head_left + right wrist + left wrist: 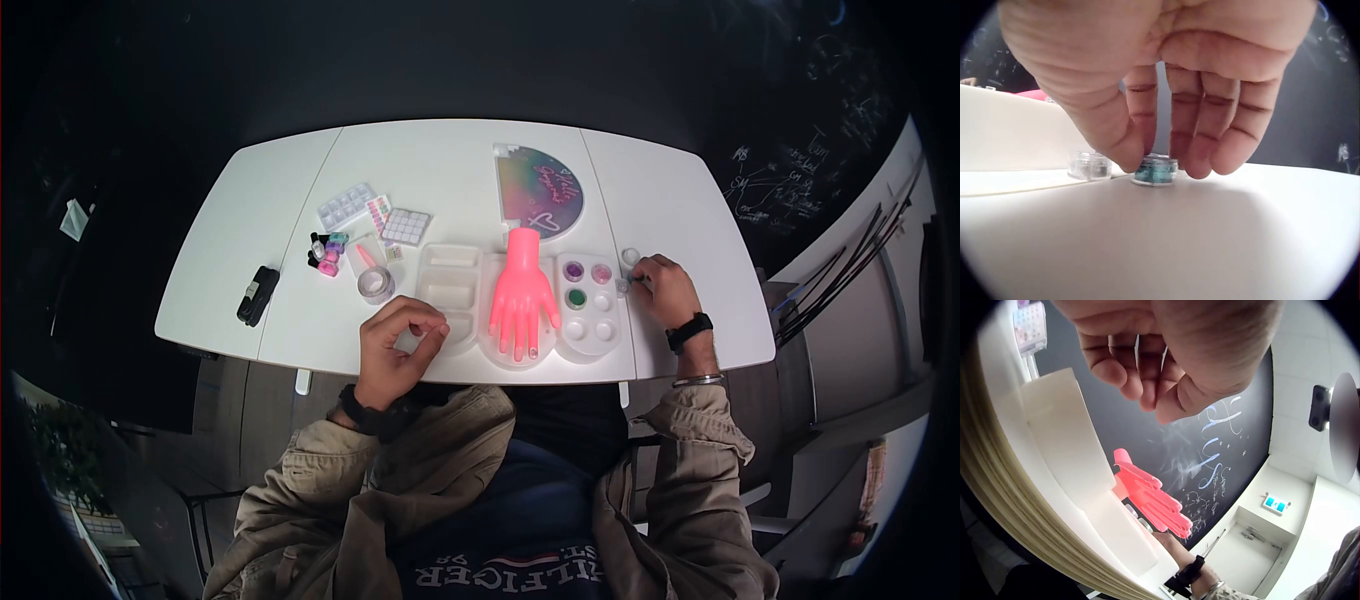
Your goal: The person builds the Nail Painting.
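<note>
On the tabletop, a small jar of teal glitter [1155, 174] stands upright between the thumb and fingertips of my right hand [665, 290], which pinches it from above. A second small clear jar [1090, 167] is beside it, left in the right wrist view. My left hand [395, 345] hovers over the front left of the white tray [432, 290], fingers loosely curled and holding nothing. Between the two hands lies a pink practice hand [521, 285], fingers toward me. To its right, a tray with round wells [603, 327] holds purple, pink and green pots.
A half-round lettered board [545, 190] lies behind the practice hand. Left of centre are a clear lidded jar [375, 285], several polish bottles [328, 255], a compartment box [345, 205] and a grid case [407, 227]. A black pouch-like item [258, 295] sits farther left.
</note>
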A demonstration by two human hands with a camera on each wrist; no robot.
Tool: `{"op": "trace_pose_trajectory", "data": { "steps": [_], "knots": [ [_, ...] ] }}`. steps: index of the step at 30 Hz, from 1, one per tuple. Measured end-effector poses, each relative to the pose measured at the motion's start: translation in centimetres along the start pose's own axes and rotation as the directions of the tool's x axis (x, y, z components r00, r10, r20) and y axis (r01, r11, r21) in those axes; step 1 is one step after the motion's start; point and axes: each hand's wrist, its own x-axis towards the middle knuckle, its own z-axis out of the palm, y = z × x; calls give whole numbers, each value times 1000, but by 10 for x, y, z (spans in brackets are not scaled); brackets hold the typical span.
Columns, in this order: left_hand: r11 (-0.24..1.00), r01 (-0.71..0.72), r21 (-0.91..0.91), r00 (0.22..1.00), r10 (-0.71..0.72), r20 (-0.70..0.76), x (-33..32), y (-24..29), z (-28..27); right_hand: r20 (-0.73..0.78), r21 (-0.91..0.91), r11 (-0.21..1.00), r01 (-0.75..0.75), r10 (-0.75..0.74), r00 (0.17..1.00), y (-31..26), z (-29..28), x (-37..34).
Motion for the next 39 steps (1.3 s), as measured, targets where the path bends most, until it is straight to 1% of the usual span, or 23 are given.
{"op": "trace_pose_trajectory", "data": {
  "steps": [5, 8, 11, 14, 17, 20, 29, 32, 35, 38, 39],
  "knots": [
    [1000, 0, -8, 1000, 0, -2, 0, 1, 1, -26, -16, 999, 47, -48, 999, -11, -14, 0],
    [1000, -8, -11, 1000, 8, -2, 0, 1, 1, -91, 32, 992, 125, -121, 988, -32, -31, 1],
    [1000, -2, -9, 1000, 2, 7, 1, 3, 0, -97, 96, 967, 236, -227, 969, -53, -45, 2],
    [1000, 17, -7, 1000, -17, 21, 0, 5, -1, -63, 119, 957, 266, -260, 964, -75, -54, -1],
    [1000, 12, -7, 1000, -12, 11, 1, 6, -1, -27, 135, 934, 330, -329, 944, -78, -53, -2],
    [1000, -3, -15, 1000, 3, -9, 1, 2, 0, 25, 165, 936, 311, -319, 947, -77, -49, -3],
    [1000, 2, -5, 1000, -2, -3, 0, 2, 0, 34, 151, 925, 348, -357, 934, -75, -45, -3],
    [1000, 3, -4, 1000, -3, -4, 1, 3, 0, 93, 150, 944, 293, -309, 947, -77, -48, -4],
    [1000, 3, -7, 1000, -3, -6, 0, 2, 0, 110, 154, 946, 285, -303, 946, -77, -47, -4],
    [1000, 4, -8, 1000, -4, -5, 0, 3, 0, 77, 167, 924, 343, -359, 930, -72, -42, -3],
    [1000, 4, -6, 1000, -4, -4, 1, 4, -1, 80, 166, 926, 340, -356, 931, -71, -42, -3]
  ]
}}
